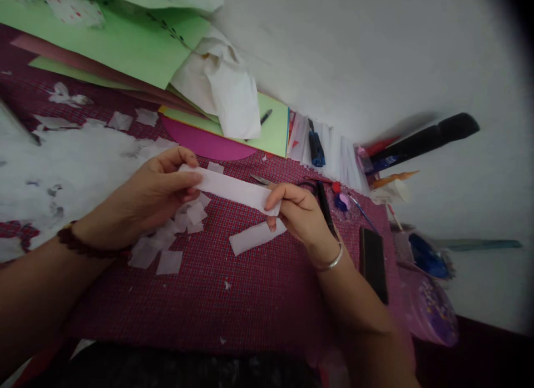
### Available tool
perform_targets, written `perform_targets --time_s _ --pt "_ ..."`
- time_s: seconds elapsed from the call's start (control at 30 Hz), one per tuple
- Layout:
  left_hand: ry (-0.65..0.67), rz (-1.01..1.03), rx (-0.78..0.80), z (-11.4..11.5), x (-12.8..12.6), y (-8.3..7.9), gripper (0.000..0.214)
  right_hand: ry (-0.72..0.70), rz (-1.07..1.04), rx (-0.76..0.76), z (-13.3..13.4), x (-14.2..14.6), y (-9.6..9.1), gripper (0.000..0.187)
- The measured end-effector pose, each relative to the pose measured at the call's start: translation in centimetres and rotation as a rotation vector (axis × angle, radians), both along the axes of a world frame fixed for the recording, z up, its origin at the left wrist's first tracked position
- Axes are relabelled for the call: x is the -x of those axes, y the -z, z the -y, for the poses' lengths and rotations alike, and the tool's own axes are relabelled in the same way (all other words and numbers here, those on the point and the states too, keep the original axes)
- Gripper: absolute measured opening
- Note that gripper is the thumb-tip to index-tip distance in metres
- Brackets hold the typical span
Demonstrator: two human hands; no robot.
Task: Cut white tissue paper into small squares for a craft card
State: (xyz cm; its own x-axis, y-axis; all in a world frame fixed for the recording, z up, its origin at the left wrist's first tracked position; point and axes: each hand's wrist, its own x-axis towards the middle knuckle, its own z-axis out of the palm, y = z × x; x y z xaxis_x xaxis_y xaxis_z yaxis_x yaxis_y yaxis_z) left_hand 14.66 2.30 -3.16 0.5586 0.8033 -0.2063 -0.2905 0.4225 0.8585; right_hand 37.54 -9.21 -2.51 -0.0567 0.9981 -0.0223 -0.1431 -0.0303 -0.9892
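Note:
A white paper strip (233, 190) is stretched between my two hands above the checked tablecloth. My left hand (154, 190) pinches its left end between thumb and fingers. At the other end, my right hand (296, 210) grips the strip the same way. Below it a second white strip (254, 238) lies on the cloth, partly hidden by my right fingers. Small white paper squares (169, 260) lie in a loose pile under my left hand. The tip of a pair of scissors (261, 179) shows behind the held strip; the rest is mostly covered by my right hand.
Green paper sheets (125, 43) and a white cloth-like sheet (233, 93) lie at the back. Near the wall are a blue cutter (316, 146), paint pots (342, 202), a dark phone-like slab (373, 263) and a purple-lidded tub (434, 310). Crumpled white material (83, 171) covers the left side.

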Motion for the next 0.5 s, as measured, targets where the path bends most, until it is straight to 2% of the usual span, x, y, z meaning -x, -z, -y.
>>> perform_targets --time_s 0.1,0.2,0.27,0.33,0.4,0.47,0.5 --pt "-0.034 0.030 -0.004 0.0 0.0 -0.5 0.024 -0.009 -0.067 0.063 0.0 0.4 -0.1 0.010" --pt "-0.102 0.082 0.020 0.0 -0.2 -1.2 0.029 0.057 0.026 0.062 0.0 1.0 0.0 0.018" --pt "-0.193 0.158 0.134 0.3 -0.5 -1.5 0.021 0.138 0.125 0.071 0.0 1.6 0.0 0.022" --pt "-0.208 0.236 0.303 0.9 -0.9 -1.3 0.006 0.214 0.177 0.094 0.0 2.2 0.0 0.022" --pt "-0.043 0.266 0.423 1.9 -1.3 -0.6 0.023 0.248 0.210 0.120 -0.1 2.7 0.0 0.019" --pt "0.206 0.252 0.436 2.9 -1.6 0.4 0.031 0.246 0.260 0.141 0.0 3.1 -0.1 0.018" --pt "0.284 0.238 0.422 3.4 -1.7 0.9 0.031 0.237 0.287 0.146 0.0 3.3 -0.1 0.018"
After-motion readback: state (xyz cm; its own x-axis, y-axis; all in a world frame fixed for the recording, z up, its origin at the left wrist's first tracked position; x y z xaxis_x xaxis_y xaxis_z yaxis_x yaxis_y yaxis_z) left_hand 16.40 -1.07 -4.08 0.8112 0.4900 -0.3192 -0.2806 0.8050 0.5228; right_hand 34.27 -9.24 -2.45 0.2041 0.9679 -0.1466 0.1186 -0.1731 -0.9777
